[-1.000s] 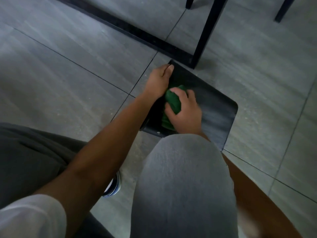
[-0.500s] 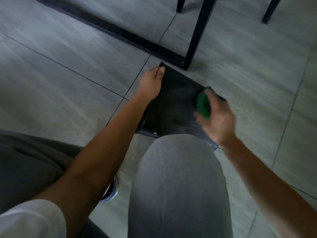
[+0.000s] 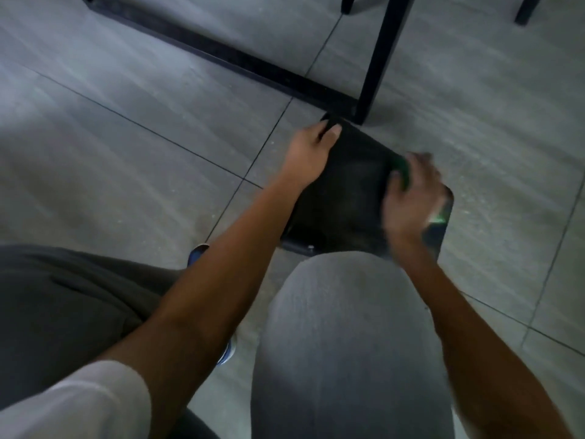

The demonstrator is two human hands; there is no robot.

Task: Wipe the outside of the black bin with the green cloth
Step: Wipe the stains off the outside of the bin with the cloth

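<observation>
A: Where is the matte black plastic bin (image 3: pixel 351 191) right now?

B: Right of centre in the frame, lying on its side on the grey tiled floor (image 3: pixel 126 153), just past the raised knee in grey trousers (image 3: pixel 345 327). Its long axis runs from the upper left, by the black metal furniture leg (image 3: pixel 380 58), down toward the lower right.

A: And the hands?

B: The left hand (image 3: pixel 308 153) is closed over the bin's upper-left corner, fingers curled around the edge, pinning it. The right hand (image 3: pixel 408 198) is clamped on the bunched green cloth (image 3: pixel 403 172), pressed on the bin's upward-facing side near its right edge. That hand is blurred, so I cannot make out the exact finger placement.

A: Which way does the unwiped face lie from the cloth?

B: I'd judge most of the broad dark face stretches left of the cloth, toward the holding hand. So the next stroke likely sweeps leftward along that axis, done by the right hand since it already carries the cloth.
</observation>
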